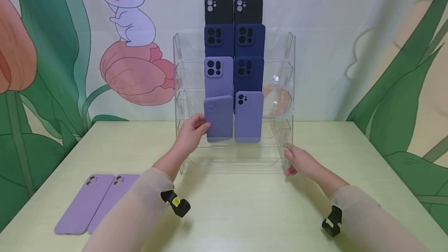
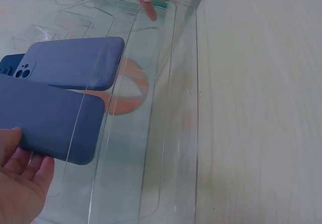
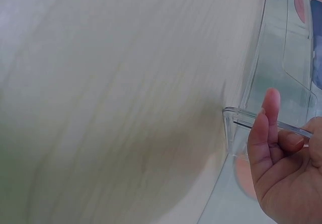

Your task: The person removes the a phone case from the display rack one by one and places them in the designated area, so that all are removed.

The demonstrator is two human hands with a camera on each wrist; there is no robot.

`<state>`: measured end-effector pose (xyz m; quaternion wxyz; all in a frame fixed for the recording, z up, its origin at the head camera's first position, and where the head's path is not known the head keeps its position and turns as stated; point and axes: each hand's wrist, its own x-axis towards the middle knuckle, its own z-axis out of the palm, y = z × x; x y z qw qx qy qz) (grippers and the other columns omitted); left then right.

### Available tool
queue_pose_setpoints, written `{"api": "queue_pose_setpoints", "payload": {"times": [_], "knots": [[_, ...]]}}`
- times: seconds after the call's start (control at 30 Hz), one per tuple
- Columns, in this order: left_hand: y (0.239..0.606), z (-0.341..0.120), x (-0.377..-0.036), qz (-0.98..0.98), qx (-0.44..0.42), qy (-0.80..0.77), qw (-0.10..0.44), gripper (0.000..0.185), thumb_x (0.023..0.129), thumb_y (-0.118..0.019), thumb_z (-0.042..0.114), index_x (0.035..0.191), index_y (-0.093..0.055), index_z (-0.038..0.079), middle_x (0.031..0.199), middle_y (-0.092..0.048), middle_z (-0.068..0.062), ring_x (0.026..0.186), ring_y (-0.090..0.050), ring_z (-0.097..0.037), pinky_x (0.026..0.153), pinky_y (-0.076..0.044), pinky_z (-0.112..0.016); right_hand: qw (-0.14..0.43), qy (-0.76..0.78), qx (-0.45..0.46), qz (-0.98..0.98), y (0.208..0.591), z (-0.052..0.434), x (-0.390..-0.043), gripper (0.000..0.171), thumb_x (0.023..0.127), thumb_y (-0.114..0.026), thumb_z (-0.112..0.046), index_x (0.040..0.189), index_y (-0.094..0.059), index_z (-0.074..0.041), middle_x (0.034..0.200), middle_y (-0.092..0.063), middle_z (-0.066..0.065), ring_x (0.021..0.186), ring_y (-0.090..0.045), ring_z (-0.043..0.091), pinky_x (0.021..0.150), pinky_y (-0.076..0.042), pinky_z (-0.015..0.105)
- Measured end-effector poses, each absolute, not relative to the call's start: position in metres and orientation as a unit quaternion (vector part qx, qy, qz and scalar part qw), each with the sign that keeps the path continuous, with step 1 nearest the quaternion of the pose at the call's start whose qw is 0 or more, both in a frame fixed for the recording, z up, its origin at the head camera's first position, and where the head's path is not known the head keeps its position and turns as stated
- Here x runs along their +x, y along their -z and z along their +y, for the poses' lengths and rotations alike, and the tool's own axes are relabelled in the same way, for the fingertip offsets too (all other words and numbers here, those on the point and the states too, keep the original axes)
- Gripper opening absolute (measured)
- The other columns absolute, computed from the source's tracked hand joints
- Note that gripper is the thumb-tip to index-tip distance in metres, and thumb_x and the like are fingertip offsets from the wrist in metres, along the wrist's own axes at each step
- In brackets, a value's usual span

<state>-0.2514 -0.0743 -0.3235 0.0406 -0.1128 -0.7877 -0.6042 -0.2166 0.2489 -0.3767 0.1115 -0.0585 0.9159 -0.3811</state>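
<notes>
A clear acrylic tiered rack [image 1: 233, 162] stands mid-table with phone cases in two columns. My left hand [image 1: 191, 133] pinches the left edge of a purple phone case [image 1: 219, 121] in the low front tier; it leans slightly. In the left wrist view, the thumb lies on this case's face [image 2: 55, 118] and the fingers are at its edge. Beside it stands another purple phone case [image 1: 249, 119]. My right hand [image 1: 300, 161] grips the rack's right side panel near the bottom; in the right wrist view the panel edge [image 3: 294, 128] runs between thumb and fingers.
Higher tiers hold a purple case [image 1: 219, 83], dark blue cases [image 1: 249, 77] and black cases [image 1: 219, 14]. Two mauve phone cases [image 1: 82, 209] lie side by side on the table's left, one partly behind my left sleeve. A printed curtain [image 1: 322, 49] hangs behind the table [image 1: 252, 213].
</notes>
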Motion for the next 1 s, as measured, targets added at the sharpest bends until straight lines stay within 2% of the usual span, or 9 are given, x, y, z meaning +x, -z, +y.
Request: {"api": "queue_pose_setpoints", "payload": {"times": [0.13, 0.27, 0.5, 0.67, 0.8, 1.0], "knots": [[0.322, -0.076, -0.251, -0.772, -0.117, 0.622, 0.058, 0.023, 0.094, -0.052, 0.004, 0.115, -0.054, -0.005, 0.107, -0.06, -0.021, 0.1, -0.057, -0.027, 0.091, -0.046, -0.038, 0.111, 0.384, -0.057, 0.915, 0.376, 0.248, -0.216, 0.053, 0.099, -0.027, -0.017, 0.143, -0.015, 0.012, 0.094, -0.051, 0.028, 0.057, -0.06, 0.017, 0.059, -0.052, 0.031], [0.318, -0.076, -0.249, -0.749, -0.124, 0.646, 0.072, 0.025, 0.094, -0.052, 0.004, 0.117, -0.055, -0.005, 0.108, -0.06, -0.022, 0.101, -0.058, -0.028, 0.09, -0.047, -0.037, 0.111, 0.382, -0.059, 0.916, 0.375, 0.247, -0.215, 0.053, 0.1, -0.026, -0.017, 0.143, -0.014, 0.011, 0.077, -0.045, 0.016, 0.058, -0.06, 0.017, 0.059, -0.052, 0.031], [0.313, -0.077, -0.241, -0.742, -0.133, 0.654, 0.065, 0.025, 0.093, -0.053, 0.003, 0.116, -0.055, -0.007, 0.105, -0.062, -0.022, 0.094, -0.06, -0.024, 0.086, -0.049, -0.038, 0.109, 0.378, -0.06, 0.917, 0.374, 0.248, -0.215, 0.053, 0.1, -0.027, -0.017, 0.143, -0.015, 0.011, 0.092, -0.054, 0.024, 0.057, -0.059, 0.017, 0.059, -0.052, 0.031], [0.317, -0.081, -0.234, -0.746, -0.129, 0.653, 0.039, 0.028, 0.093, -0.054, 0.004, 0.119, -0.053, -0.007, 0.107, -0.062, -0.023, 0.096, -0.06, -0.024, 0.087, -0.049, -0.038, 0.111, 0.377, -0.062, 0.918, 0.375, 0.249, -0.214, 0.053, 0.1, -0.027, -0.018, 0.144, -0.015, 0.01, 0.097, -0.052, 0.029, 0.058, -0.059, 0.017, 0.061, -0.052, 0.031], [0.32, -0.087, -0.23, -0.753, -0.121, 0.646, 0.016, 0.032, 0.093, -0.053, 0.005, 0.123, -0.051, -0.008, 0.109, -0.06, -0.022, 0.098, -0.06, -0.026, 0.086, -0.049, -0.038, 0.106, 0.376, -0.064, 0.918, 0.376, 0.248, -0.214, 0.053, 0.1, -0.027, -0.018, 0.143, -0.016, 0.011, 0.117, -0.048, 0.035, 0.057, -0.059, 0.017, 0.059, -0.052, 0.031], [0.327, -0.097, -0.219, -0.767, -0.113, 0.631, -0.005, 0.031, 0.093, -0.054, 0.006, 0.121, -0.052, -0.007, 0.103, -0.062, -0.02, 0.093, -0.061, -0.023, 0.085, -0.05, -0.039, 0.105, 0.375, -0.062, 0.919, 0.376, 0.249, -0.215, 0.053, 0.099, -0.028, -0.017, 0.143, -0.017, 0.011, 0.103, -0.053, 0.03, 0.056, -0.059, 0.017, 0.059, -0.052, 0.031]]}}
